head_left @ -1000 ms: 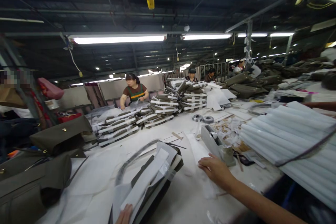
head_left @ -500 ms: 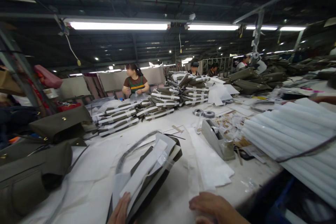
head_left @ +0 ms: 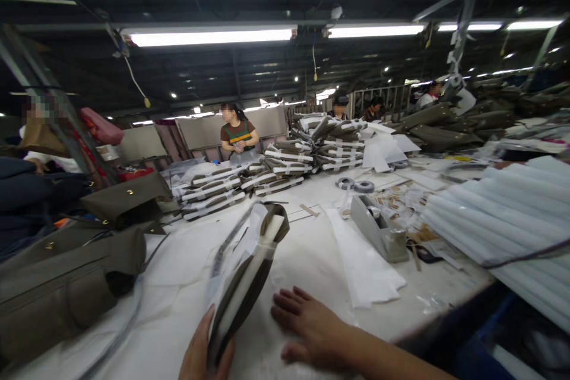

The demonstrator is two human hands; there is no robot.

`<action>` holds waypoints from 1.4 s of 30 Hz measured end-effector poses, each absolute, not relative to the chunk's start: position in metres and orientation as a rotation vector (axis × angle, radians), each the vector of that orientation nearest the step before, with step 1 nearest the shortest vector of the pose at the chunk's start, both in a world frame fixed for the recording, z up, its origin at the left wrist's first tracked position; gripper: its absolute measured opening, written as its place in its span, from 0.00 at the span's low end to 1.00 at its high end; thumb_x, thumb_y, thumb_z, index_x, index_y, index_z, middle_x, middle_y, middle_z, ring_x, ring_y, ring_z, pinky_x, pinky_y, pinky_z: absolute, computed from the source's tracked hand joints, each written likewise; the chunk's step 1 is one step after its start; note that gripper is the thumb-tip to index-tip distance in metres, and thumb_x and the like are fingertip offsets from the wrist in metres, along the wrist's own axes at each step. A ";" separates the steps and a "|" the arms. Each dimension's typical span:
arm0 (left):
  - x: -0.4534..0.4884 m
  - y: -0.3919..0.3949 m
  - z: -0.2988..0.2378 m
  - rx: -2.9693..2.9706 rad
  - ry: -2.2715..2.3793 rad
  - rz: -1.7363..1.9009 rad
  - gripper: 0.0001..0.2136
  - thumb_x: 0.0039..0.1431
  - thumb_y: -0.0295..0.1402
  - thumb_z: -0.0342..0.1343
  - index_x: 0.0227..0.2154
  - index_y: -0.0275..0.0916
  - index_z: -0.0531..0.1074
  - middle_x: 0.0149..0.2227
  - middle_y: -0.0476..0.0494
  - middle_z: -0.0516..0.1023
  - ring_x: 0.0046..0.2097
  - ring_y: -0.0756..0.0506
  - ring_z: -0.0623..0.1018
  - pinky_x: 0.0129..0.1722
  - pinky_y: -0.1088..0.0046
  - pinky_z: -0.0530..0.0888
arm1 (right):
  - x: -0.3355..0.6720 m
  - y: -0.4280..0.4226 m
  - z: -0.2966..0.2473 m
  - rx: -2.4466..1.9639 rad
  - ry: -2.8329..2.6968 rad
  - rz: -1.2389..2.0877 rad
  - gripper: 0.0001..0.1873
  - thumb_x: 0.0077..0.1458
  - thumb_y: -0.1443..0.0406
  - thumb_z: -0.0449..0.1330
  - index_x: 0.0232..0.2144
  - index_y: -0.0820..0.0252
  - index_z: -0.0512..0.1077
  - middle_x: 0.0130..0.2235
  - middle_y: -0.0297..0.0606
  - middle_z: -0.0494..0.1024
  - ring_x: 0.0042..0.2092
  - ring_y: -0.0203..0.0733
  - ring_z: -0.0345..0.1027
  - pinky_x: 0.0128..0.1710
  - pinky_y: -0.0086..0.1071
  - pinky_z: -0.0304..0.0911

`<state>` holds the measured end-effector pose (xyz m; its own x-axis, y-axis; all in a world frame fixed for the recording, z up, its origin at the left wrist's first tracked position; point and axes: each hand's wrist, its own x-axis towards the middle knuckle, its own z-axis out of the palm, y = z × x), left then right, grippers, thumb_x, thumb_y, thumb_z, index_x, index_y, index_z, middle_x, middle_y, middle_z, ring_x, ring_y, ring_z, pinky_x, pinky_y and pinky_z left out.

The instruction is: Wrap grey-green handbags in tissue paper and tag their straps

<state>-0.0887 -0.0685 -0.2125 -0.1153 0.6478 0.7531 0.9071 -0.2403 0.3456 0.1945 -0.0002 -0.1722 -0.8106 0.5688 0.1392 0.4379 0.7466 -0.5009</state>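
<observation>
One bundle (head_left: 247, 288) gripped in your left hand (head_left: 199, 347); right hand (head_left: 312, 323) with fingers spread

Bundle: olive and white layers, tilted, upper end leaning away from you to the right, over the near middle of the white table (head_left: 320, 249). Your left hand is clamped around its lower end, fingers on one side and thumb on the other. Your right hand is apart from your left, just beside the bundle, holding nothing visible; cannot tell whether the palm touches the table. Right of the bundle: a white sheet (head_left: 363, 264) lies flat, a grey tape dispenser (head_left: 378, 231) beside it. Two grey rolls (head_left: 355, 185) lie behind the dispenser. Olive bags (head_left: 66, 291) at left; stacked bundles (head_left: 289, 160) farther back. Behind the stack, a co-worker (head_left: 239, 133) in a striped apron.
</observation>
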 end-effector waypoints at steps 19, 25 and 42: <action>-0.006 -0.093 -0.171 -1.926 -1.355 -0.954 0.19 0.67 0.28 0.51 0.59 0.39 0.67 0.56 0.43 0.75 0.59 0.42 0.73 0.57 0.65 0.71 | 0.208 -0.044 -0.138 -0.396 -2.250 0.280 0.14 0.65 0.63 0.55 0.50 0.59 0.73 0.47 0.44 0.80 0.49 0.43 0.73 0.50 0.36 0.70; 0.015 -0.101 -0.193 -1.971 -1.311 -0.881 0.18 0.69 0.24 0.45 0.58 0.40 0.70 0.57 0.46 0.75 0.58 0.44 0.74 0.59 0.65 0.71 | 0.198 0.019 -0.104 -0.811 -2.257 0.448 0.11 0.65 0.65 0.54 0.45 0.58 0.76 0.46 0.41 0.80 0.49 0.41 0.73 0.52 0.33 0.66; 0.014 -0.108 -0.196 -2.016 -1.295 -0.944 0.18 0.70 0.24 0.42 0.56 0.40 0.72 0.55 0.47 0.76 0.58 0.44 0.74 0.57 0.65 0.74 | 0.076 0.149 -0.152 -1.559 -2.241 1.235 0.14 0.61 0.57 0.61 0.33 0.63 0.74 0.31 0.33 0.76 0.29 0.34 0.69 0.31 0.30 0.68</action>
